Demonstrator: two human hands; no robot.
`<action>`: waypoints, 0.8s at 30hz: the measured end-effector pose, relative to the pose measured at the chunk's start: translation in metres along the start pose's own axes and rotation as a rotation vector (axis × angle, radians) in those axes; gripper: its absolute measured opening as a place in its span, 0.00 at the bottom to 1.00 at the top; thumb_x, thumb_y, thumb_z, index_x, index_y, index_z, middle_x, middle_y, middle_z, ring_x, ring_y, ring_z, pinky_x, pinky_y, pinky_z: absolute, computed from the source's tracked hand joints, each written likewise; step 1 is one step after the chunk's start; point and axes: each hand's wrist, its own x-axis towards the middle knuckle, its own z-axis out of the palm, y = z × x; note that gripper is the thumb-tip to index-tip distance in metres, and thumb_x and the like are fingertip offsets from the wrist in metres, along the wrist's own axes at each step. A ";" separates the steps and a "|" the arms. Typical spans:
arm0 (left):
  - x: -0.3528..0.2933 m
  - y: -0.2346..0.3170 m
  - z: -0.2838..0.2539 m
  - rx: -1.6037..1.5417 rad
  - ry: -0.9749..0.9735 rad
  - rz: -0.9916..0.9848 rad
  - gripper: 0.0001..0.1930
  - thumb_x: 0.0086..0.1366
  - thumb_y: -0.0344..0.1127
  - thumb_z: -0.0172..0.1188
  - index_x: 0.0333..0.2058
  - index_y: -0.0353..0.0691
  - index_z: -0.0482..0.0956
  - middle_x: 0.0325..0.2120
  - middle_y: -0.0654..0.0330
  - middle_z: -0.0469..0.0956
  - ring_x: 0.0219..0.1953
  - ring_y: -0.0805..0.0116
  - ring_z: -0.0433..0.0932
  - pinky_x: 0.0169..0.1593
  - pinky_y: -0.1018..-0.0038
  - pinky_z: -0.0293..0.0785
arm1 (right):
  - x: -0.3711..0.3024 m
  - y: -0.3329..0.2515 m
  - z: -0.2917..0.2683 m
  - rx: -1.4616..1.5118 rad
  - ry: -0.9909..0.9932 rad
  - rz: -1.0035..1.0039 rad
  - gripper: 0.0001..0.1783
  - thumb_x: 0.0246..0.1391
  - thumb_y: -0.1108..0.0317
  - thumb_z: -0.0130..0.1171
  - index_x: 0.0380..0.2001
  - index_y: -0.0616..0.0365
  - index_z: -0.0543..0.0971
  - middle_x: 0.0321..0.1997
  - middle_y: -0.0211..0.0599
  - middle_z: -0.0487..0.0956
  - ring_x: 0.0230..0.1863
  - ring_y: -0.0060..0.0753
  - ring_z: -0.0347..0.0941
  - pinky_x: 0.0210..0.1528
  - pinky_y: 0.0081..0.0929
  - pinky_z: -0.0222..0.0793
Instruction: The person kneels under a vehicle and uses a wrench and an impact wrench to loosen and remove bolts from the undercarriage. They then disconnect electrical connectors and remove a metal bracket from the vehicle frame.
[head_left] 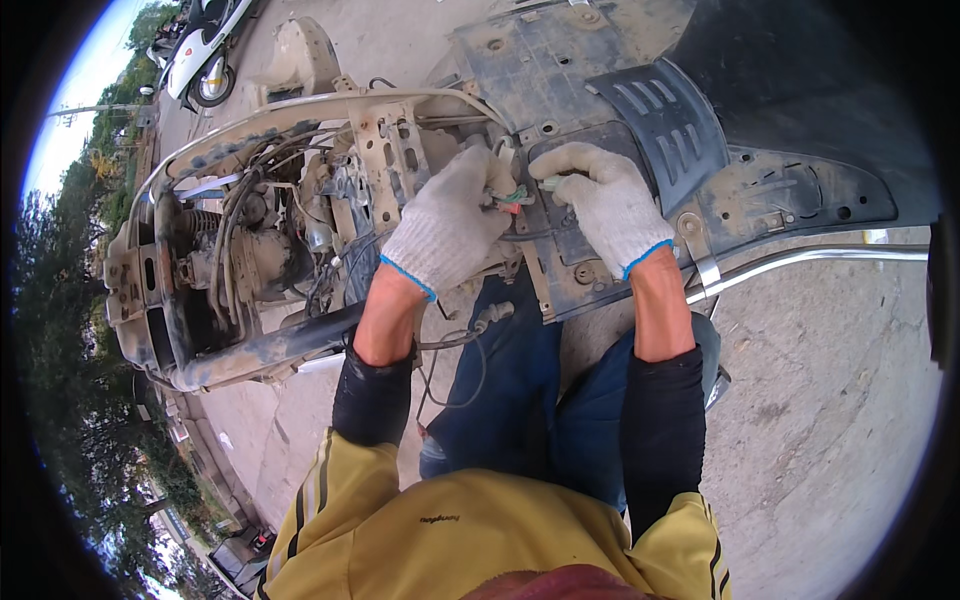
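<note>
My left hand [450,225], in a white knit glove with a blue cuff, is closed around a small bundle of coloured wires [516,198]. Green and red strands show past its fingertips. Just to the right, my right hand [608,200] wears a matching glove. Its thumb and forefinger pinch a small pale piece [551,184], too small to name for sure. A narrow gap separates the two hands, over the dusty floor panel [585,245] of a stripped vehicle. Below my left hand hangs a loose dark cable [465,342] with a grey connector [494,316] at its end.
The bare tubular frame [270,345] with hoses and mechanical parts spreads to the left. A black slotted plastic cover [665,130] lies at the upper right, above a chrome tube [810,260]. A white scooter [205,55] stands far left on the concrete ground [790,420].
</note>
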 end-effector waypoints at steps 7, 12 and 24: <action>0.000 0.012 -0.009 -0.097 -0.045 -0.064 0.17 0.61 0.39 0.71 0.39 0.34 0.76 0.34 0.41 0.81 0.39 0.44 0.84 0.44 0.57 0.78 | -0.005 -0.015 0.000 -0.089 -0.092 0.059 0.15 0.60 0.63 0.64 0.45 0.61 0.87 0.43 0.47 0.86 0.45 0.42 0.82 0.52 0.37 0.76; 0.010 0.018 -0.016 -0.088 -0.079 -0.182 0.16 0.63 0.40 0.73 0.38 0.35 0.77 0.32 0.57 0.79 0.37 0.70 0.78 0.44 0.70 0.76 | -0.003 -0.009 -0.001 -0.010 -0.111 0.109 0.15 0.59 0.65 0.65 0.45 0.62 0.86 0.42 0.47 0.87 0.44 0.40 0.82 0.50 0.36 0.76; 0.012 -0.020 0.004 0.155 0.149 0.309 0.05 0.68 0.30 0.64 0.41 0.40 0.84 0.35 0.53 0.76 0.33 0.54 0.83 0.37 0.63 0.80 | -0.006 -0.019 0.000 -0.090 -0.148 0.108 0.12 0.55 0.69 0.66 0.41 0.62 0.85 0.35 0.45 0.86 0.35 0.36 0.82 0.42 0.35 0.77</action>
